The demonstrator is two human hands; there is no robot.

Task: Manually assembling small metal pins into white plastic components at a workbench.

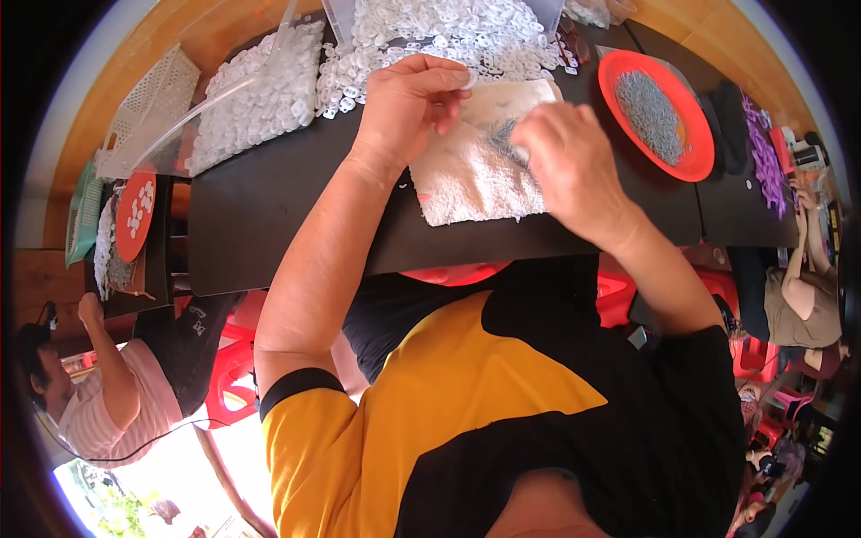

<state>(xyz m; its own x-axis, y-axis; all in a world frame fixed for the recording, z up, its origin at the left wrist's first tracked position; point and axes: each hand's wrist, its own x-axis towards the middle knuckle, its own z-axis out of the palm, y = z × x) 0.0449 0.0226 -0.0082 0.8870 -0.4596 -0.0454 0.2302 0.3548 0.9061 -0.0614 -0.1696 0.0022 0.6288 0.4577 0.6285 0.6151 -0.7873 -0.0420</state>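
Note:
My left hand [408, 108] is raised over the far left part of a folded white towel [466, 188], thumb and forefinger pinching a small white plastic piece [469, 79]. My right hand [569, 166] is at the towel's right side, its fingers curled together and slightly blurred. Something pale shows at those fingertips, too smeared to name. Beside them on the towel lies a little heap of thin grey metal nails [504, 136]. Beyond both hands, a large pile of white plastic pieces [421, 36] with holes spreads out of a clear bin.
A red plate [613, 67] of grey nails stands right of the towel. At the left is a clear tray [260, 99] heaped with white pieces, near a white basket [161, 94]. Co-workers sit left [117, 386] and right [798, 305], the latter near purple pieces [764, 161].

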